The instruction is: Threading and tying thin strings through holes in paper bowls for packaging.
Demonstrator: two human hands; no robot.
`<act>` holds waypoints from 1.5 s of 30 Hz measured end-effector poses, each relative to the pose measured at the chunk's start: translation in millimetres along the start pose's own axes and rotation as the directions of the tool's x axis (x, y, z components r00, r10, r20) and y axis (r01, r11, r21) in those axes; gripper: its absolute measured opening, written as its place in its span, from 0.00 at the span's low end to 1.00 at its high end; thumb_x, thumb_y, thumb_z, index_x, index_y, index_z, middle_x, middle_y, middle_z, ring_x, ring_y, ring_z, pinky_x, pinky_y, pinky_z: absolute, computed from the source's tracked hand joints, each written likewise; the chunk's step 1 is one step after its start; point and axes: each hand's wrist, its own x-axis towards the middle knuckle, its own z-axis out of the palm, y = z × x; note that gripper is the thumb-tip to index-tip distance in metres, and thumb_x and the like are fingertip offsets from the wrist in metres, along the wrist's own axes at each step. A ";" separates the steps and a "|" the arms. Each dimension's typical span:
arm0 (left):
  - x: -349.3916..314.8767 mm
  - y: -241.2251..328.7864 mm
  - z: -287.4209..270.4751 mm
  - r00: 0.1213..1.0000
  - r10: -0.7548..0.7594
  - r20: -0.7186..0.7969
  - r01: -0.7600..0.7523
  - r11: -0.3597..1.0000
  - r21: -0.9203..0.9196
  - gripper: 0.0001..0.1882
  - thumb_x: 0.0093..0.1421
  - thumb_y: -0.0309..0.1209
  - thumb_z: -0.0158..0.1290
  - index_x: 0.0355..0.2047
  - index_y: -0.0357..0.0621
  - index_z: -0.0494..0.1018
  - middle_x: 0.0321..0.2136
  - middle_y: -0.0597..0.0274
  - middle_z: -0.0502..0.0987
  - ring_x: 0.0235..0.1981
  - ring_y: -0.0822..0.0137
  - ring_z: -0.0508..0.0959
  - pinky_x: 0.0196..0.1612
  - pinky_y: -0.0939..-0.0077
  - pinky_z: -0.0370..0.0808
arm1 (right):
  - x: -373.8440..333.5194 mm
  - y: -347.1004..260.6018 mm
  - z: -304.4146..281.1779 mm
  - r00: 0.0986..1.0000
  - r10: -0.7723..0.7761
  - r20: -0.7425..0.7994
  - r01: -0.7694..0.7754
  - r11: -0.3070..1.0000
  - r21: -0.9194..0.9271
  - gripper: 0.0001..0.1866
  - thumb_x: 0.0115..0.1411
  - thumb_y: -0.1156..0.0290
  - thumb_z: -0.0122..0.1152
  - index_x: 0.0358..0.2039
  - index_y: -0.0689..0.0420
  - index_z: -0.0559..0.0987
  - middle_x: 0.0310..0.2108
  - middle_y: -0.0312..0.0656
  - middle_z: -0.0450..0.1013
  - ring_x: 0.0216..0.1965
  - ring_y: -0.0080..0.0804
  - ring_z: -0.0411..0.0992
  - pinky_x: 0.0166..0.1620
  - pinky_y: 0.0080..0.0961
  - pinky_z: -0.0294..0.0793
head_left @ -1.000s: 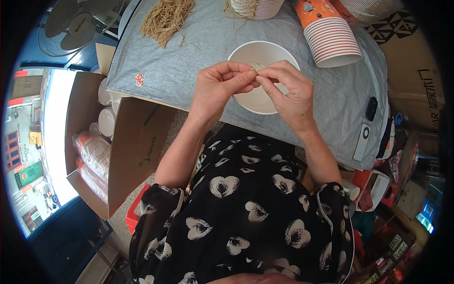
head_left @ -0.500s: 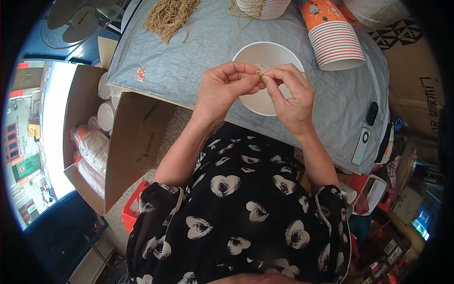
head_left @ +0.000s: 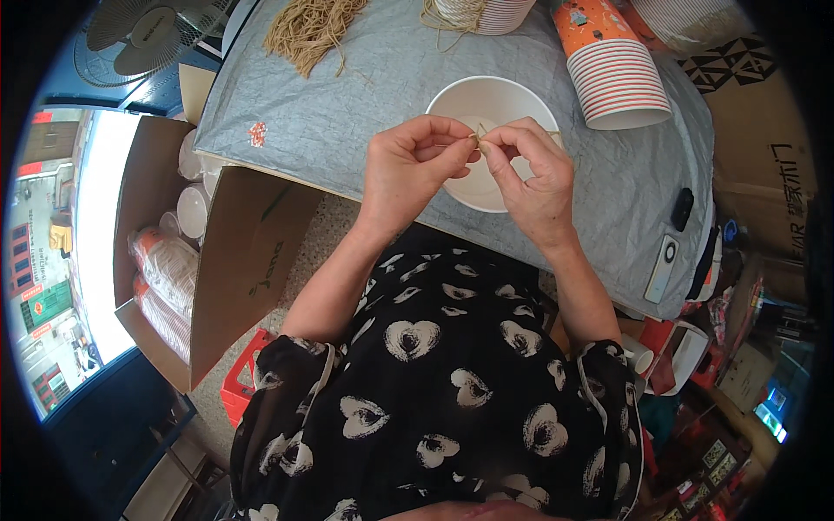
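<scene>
Over a white paper bucket (head_left: 495, 91), my left hand (head_left: 417, 165) and my right hand (head_left: 534, 174) meet fingertip to fingertip. Both pinch a short tan piece of twine (head_left: 477, 135), which is looped or knotted between them; the fingers cover most of it. A bit of the same twine shows past my right fingers, near the bucket's right rim. The bucket stands on the table with its mouth facing me, and my hands hide part of its inside.
Loose tan twine (head_left: 313, 33) lies at the back of the grey-covered table (head_left: 347, 113). Stacked paper buckets (head_left: 617, 82) stand at the back right. A phone-like device (head_left: 663, 269) and a black object (head_left: 684, 208) lie at the right edge. An open carton (head_left: 252, 252) holds wrapped buckets at left.
My hands have shifted very slightly, and the left fingertips have drawn a little apart from the right ones. The twine stays pinched between them; the bucket has not moved.
</scene>
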 end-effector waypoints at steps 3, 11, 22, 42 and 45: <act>-1.1 0.4 4.2 0.999 0.000 -0.037 0.001 1.000 0.030 0.08 0.62 0.24 0.60 0.41 0.32 0.77 0.33 0.60 0.82 0.35 0.72 0.84 0.37 0.81 0.81 | 0.0 -0.5 -1.6 1.000 0.024 0.019 -0.024 1.000 0.013 0.06 0.56 0.82 0.67 0.34 0.61 0.78 0.30 0.39 0.75 0.28 0.28 0.76 0.31 0.22 0.75; 0.1 -2.4 -0.1 0.999 0.025 -0.027 -0.026 0.999 -0.021 0.07 0.62 0.23 0.59 0.39 0.31 0.77 0.32 0.60 0.82 0.34 0.72 0.84 0.36 0.82 0.81 | 0.9 -5.8 -6.9 0.984 0.124 0.126 -0.135 0.987 0.086 0.05 0.57 0.81 0.66 0.34 0.63 0.79 0.31 0.38 0.75 0.30 0.25 0.75 0.35 0.21 0.76; -0.5 -3.7 2.5 0.998 0.063 -0.004 -0.063 0.997 0.049 0.08 0.60 0.22 0.60 0.38 0.30 0.79 0.32 0.57 0.83 0.35 0.72 0.84 0.40 0.81 0.82 | 1.5 -1.0 -13.4 0.873 0.407 0.270 -0.485 0.785 0.384 0.06 0.63 0.74 0.64 0.36 0.64 0.81 0.30 0.34 0.77 0.31 0.16 0.72 0.36 0.15 0.71; 1.0 -2.5 -9.8 0.983 0.022 0.180 -0.028 0.999 0.030 0.09 0.64 0.26 0.59 0.41 0.32 0.77 0.35 0.59 0.81 0.38 0.70 0.83 0.44 0.79 0.81 | 4.4 -3.9 -20.1 0.855 0.427 0.293 -0.517 0.748 0.417 0.09 0.64 0.71 0.62 0.37 0.65 0.81 0.25 0.33 0.74 0.25 0.15 0.67 0.29 0.13 0.66; 0.8 -1.3 -11.0 0.978 0.005 0.210 -0.012 0.999 0.032 0.08 0.65 0.26 0.58 0.41 0.33 0.77 0.35 0.60 0.81 0.39 0.71 0.83 0.45 0.79 0.80 | 11.0 -6.4 -22.9 0.818 0.480 0.316 -0.575 0.676 0.461 0.09 0.66 0.71 0.61 0.39 0.64 0.81 0.21 0.31 0.72 0.21 0.12 0.64 0.25 0.13 0.63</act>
